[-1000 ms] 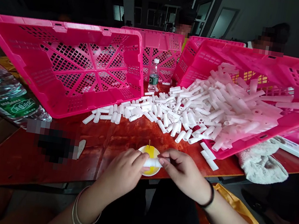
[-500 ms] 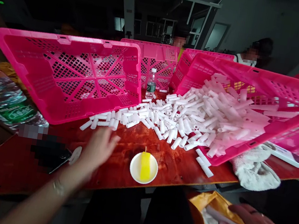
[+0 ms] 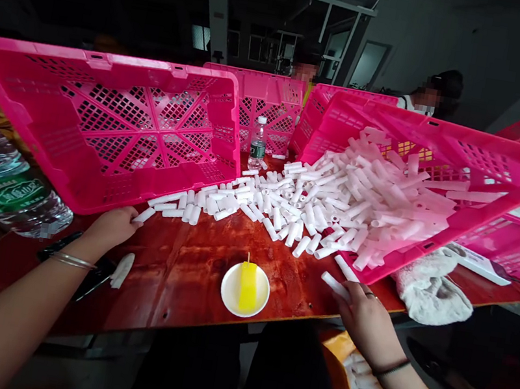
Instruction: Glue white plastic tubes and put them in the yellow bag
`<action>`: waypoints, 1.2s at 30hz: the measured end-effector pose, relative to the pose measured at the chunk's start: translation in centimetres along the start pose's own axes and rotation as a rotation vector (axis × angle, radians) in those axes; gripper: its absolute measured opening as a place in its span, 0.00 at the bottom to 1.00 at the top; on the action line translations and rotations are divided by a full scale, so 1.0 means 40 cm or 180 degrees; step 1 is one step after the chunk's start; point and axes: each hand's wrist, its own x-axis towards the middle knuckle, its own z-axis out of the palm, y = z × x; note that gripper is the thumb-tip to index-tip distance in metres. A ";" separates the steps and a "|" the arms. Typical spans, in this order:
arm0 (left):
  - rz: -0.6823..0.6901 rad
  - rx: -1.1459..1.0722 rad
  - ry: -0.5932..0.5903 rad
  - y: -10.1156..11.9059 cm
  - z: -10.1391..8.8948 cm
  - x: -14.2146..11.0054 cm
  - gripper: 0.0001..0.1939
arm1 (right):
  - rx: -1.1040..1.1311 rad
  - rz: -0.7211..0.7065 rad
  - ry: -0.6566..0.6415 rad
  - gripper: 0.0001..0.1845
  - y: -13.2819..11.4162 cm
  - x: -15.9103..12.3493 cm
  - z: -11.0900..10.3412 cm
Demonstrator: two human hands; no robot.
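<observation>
At the left end of a loose row of tubes, my left hand point(image 3: 111, 229) has its fingertips closed on a short white tube point(image 3: 144, 214). My right hand point(image 3: 367, 318) is at the table's front edge, with thumb and fingers closed around the end of another white tube point(image 3: 334, 284). A second white tube point(image 3: 346, 268) lies just behind that one. Between the hands stands a small white dish point(image 3: 228, 293) with a yellow block point(image 3: 248, 287) and a thin stick in it. The heap of white tubes point(image 3: 319, 194) spills from a tilted pink crate point(image 3: 509, 145).
Another tipped pink crate point(image 3: 61, 173) stands at the left, beside a large plastic bottle point(image 3: 9, 184). A small water bottle point(image 3: 258, 145) stands behind the tubes. A grey cloth point(image 3: 437, 291) hangs over the right edge. Below is an orange sack point(image 3: 338, 351) holding tubes. Two people sit beyond.
My left hand has moved left to the tube at the row's end. My right hand, earlier over the sack with a white tube, has come up to the table and grips a tube there.
</observation>
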 end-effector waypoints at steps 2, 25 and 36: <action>0.0027 0.0117 0.0011 0.006 -0.002 -0.002 0.19 | 0.0511 -0.0258 -0.0271 0.15 -0.061 -0.006 -0.008; 0.0818 -0.2110 0.0848 0.301 0.124 -0.367 0.15 | 0.1934 -0.1794 -0.0519 0.13 -0.252 0.070 0.102; 0.1680 -0.2526 -0.0240 0.379 0.136 -0.381 0.33 | 0.2030 -0.1691 -0.0567 0.11 -0.247 0.059 0.097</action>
